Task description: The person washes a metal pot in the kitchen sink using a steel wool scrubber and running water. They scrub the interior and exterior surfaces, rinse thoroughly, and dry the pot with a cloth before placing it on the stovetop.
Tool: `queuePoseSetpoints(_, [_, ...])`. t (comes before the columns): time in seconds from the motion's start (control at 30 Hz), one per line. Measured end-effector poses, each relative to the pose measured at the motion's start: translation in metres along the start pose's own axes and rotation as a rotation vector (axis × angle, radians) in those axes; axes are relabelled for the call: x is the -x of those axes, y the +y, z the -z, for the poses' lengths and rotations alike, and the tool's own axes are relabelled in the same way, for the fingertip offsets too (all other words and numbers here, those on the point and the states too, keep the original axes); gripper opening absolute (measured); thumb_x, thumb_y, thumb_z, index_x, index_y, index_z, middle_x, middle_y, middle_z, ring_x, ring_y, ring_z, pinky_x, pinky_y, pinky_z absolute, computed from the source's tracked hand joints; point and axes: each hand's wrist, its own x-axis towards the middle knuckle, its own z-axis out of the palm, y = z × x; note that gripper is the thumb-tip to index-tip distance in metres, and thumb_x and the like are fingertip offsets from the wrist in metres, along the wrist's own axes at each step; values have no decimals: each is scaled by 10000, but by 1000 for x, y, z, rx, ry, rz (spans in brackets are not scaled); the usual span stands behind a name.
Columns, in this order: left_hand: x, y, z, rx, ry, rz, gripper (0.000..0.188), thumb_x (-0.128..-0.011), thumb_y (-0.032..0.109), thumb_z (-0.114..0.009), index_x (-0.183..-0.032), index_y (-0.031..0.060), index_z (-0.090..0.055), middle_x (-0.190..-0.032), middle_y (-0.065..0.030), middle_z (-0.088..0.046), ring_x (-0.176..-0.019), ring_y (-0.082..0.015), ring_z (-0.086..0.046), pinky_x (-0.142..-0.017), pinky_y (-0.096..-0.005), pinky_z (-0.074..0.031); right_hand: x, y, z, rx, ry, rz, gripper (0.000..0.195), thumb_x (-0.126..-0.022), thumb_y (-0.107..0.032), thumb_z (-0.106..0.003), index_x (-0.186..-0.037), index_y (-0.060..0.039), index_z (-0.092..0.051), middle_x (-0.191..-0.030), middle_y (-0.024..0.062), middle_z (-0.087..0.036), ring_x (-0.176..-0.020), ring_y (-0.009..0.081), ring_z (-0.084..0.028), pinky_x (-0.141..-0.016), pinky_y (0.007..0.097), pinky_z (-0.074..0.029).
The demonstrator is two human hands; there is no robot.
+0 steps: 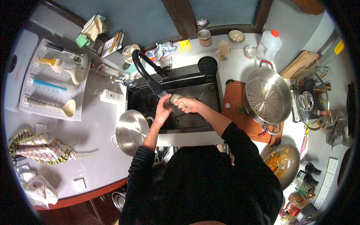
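My right hand (189, 104) grips a pale, rough object (176, 99), perhaps a scrubber or cloth; its kind is unclear. Beside it, my left hand (164, 107) has its fingers apart under the spray end of a black pull-down faucet (153, 84), where water seems to run. Both hands are above the black sink (194, 123). To the left of the sink, a shiny steel pot (130, 132) with side handles leans near my left forearm.
A steel steamer pot (267, 95) with a perforated base stands on an orange-brown cutting board (233, 123) holding green herbs (241, 109). At lower right is a pan with orange food (281, 163). A white bottle (111, 96) lies left of the sink; a pegboard (56, 92) holds utensils.
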Motion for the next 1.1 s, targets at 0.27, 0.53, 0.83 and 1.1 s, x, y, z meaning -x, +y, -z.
queuePoseSetpoints(0.27, [4,36,-14,-562,-106,-526,505,-748,-33,-675,-1227,89,-574,-1194,-191,-597,-1079,-396,-615,-892,-435,-532,12,-20,-1,93,-605,-341,245,-970,-360,-613,-890,-141,-540,-590,-102,-337,-423,-6,-304,-331,141,-237])
queuePoseSetpoints(0.53, [-8,40,-9,-1077,-258,-141,161,-878,216,-571,-974,105,-638,-947,-186,-707,-898,-407,-681,-779,-499,-551,14,-17,-22,985,5,-5,292,-727,-247,-757,-595,-97,-545,-534,-10,-512,-445,113,-453,-367,301,-341])
queuePoseSetpoints(0.83, [-21,40,-31,-1057,-266,113,332,-873,307,-606,-1007,27,-724,-1012,-265,-694,-956,-421,-684,-852,-490,-562,33,-5,-27,1616,372,550,282,-863,-248,-613,-975,2,-679,-896,274,-690,-868,445,-688,-755,528,-566])
queuePoseSetpoints(1.1, [-46,17,-25,-337,-486,456,322,-705,186,-788,-877,-47,-647,-747,-137,-655,-603,-187,-621,-444,-349,-440,40,-6,1,2028,468,1236,139,-844,-147,-621,-936,-69,-551,-738,73,-625,-644,217,-709,-501,336,-570])
